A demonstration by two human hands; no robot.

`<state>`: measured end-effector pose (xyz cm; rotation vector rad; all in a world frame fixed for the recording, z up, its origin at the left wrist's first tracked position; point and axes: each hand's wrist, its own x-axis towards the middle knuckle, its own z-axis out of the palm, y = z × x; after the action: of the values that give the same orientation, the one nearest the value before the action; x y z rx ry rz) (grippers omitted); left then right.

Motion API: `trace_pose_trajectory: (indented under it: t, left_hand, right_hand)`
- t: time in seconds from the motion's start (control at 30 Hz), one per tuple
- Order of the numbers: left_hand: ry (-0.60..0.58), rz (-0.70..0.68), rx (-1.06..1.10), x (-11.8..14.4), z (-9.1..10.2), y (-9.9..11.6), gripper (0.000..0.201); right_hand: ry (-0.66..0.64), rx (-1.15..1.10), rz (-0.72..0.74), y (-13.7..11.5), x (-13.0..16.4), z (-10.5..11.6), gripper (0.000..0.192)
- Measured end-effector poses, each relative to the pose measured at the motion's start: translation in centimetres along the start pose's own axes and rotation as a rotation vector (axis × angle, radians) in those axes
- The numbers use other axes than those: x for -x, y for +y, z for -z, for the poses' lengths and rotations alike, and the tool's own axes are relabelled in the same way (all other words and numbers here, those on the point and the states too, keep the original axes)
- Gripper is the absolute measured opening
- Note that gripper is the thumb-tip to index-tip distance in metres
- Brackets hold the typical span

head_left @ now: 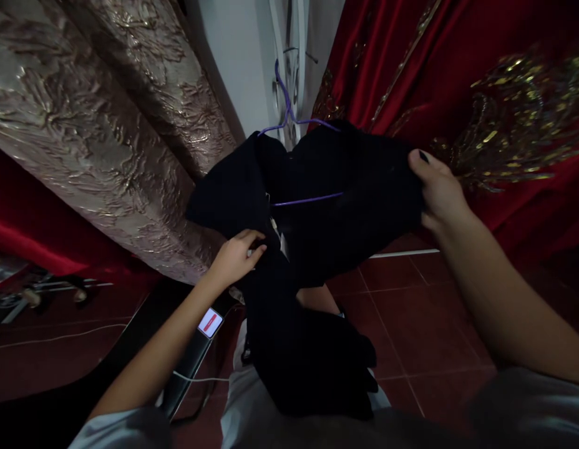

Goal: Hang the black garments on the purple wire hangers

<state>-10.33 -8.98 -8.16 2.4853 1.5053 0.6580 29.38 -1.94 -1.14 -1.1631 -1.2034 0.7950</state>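
Observation:
A dark garment [317, 243], nearly black, hangs on a purple hanger [287, 115] in front of me. Its neck is open, and the hanger's lower bar crosses the opening. My left hand [238, 255] is closed on the garment's front edge, beside a small pale tag [282, 244]. Out at the garment's right side, my right hand [442, 190] grips the cloth with the thumb on top. The lower part of the garment drapes down toward my lap. Its exact kind is too dark to tell.
The hanger's hook is at a white metal frame [301, 68]. Textured beige-pink fabric [130, 125] hangs left, red satin with gold sequins [518, 118] right. A lit phone [209, 323] lies on a black surface at lower left, near a white cable [200, 378]. Red tiles [430, 312] cover the floor.

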Motion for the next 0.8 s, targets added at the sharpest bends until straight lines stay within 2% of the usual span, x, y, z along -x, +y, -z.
trace_pose_trajectory:
  t: [0.13, 0.2, 0.23, 0.3, 0.37, 0.4, 0.43, 0.47, 0.5, 0.57, 0.63, 0.7, 0.8]
  left_hand:
    - [0.329, 0.131, 0.298, -1.6, -2.9, 0.6, 0.061]
    - [0.367, 0.158, 0.534, -2.9, -4.0, 1.4, 0.063]
    - [0.358, 0.157, 0.639, -3.7, -4.5, 1.8, 0.061]
    - [0.381, 0.145, 0.763, -5.1, -5.4, 2.4, 0.051]
    - [0.493, 0.164, 0.798, -6.4, -6.1, 2.7, 0.035]
    - [0.545, 0.182, 0.817, -6.9, -6.4, 2.9, 0.030]
    - [0.586, 0.204, 0.853, -7.2, -6.6, 3.1, 0.029]
    - [0.620, 0.225, 0.896, -7.3, -6.7, 3.4, 0.029]
    - [0.653, 0.244, 0.936, -7.1, -6.8, 3.8, 0.029]
    - [0.705, 0.268, 0.985, -6.2, -6.9, 5.1, 0.026]
    - [0.732, 0.272, 0.997, -4.6, -6.9, 6.7, 0.023]
    - [0.737, 0.285, 1.000, -3.0, -6.7, 8.1, 0.022]
    - [0.775, 0.359, 1.008, -1.4, -6.2, 9.6, 0.024]
  right_hand:
    - [-0.011, 0.054, 0.071, 2.3, -2.4, 0.0, 0.046]
    - [0.068, 0.045, 0.055, 3.0, -2.9, -0.3, 0.043]
    - [0.139, 0.066, 0.093, 3.3, -2.6, -0.6, 0.037]
    - [0.327, 0.163, 0.313, 3.5, -0.7, -1.6, 0.026]
    - [0.548, 0.247, 0.610, 3.7, 2.5, -3.5, 0.036]
    - [0.650, 0.246, 0.682, 3.8, 4.2, -4.8, 0.035]
    - [0.672, 0.197, 0.709, 4.2, 5.9, -6.2, 0.024]
    - [0.607, 0.137, 0.668, 4.7, 7.4, -7.7, 0.018]
    - [0.470, 0.084, 0.542, 5.3, 8.7, -9.3, 0.018]
    - [0.034, 0.024, 0.199, 6.8, 10.7, -12.2, 0.027]
    - [-0.311, -0.034, -0.043, 8.2, 12.0, -14.3, 0.035]
    - [-0.476, -0.115, -0.122, 9.0, 13.2, -15.3, 0.042]
    - [-0.557, -0.212, -0.090, 8.8, 15.1, -15.2, 0.045]
